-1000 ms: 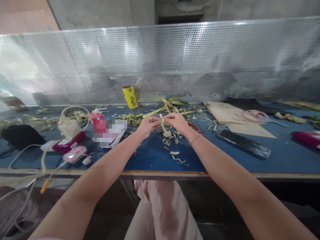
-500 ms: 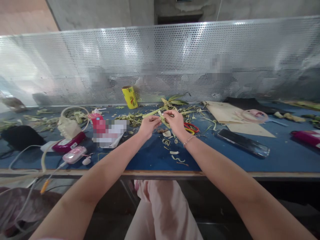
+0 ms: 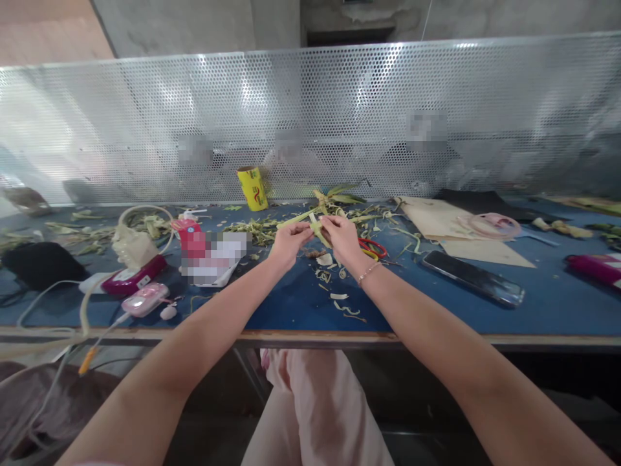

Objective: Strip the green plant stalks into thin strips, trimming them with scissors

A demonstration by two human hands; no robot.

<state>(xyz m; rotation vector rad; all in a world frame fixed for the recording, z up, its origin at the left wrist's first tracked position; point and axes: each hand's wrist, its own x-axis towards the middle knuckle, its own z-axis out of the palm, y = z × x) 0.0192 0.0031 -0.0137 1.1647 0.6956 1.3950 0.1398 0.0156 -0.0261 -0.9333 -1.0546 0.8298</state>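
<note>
Over the blue table, my left hand (image 3: 290, 244) and my right hand (image 3: 342, 238) come close together, each with its fingers pinched on a pale green leaf strip (image 3: 316, 226). The strip looks folded or crossed between the fingertips; the fingers hide part of it. A long green stalk (image 3: 295, 219) runs behind my left hand. Just right of my right hand lie scissors (image 3: 373, 248) with red and yellow handles, partly covered by that hand. Curled leaf scraps (image 3: 324, 276) are scattered on the table below the hands.
Behind the hands lies a heap of leaf trimmings (image 3: 262, 228), with a yellow tube (image 3: 253, 189) standing beyond it. A phone (image 3: 473, 277) and brown paper (image 3: 427, 220) lie right. Leftward are a red bottle (image 3: 190, 239), a pink device (image 3: 145, 300) and cables. A perforated screen (image 3: 334, 110) closes the back.
The hands stay almost in place, with small finger movements. My right hand has shifted slightly, and the pale strip between the fingertips shows at a slightly different angle.
</note>
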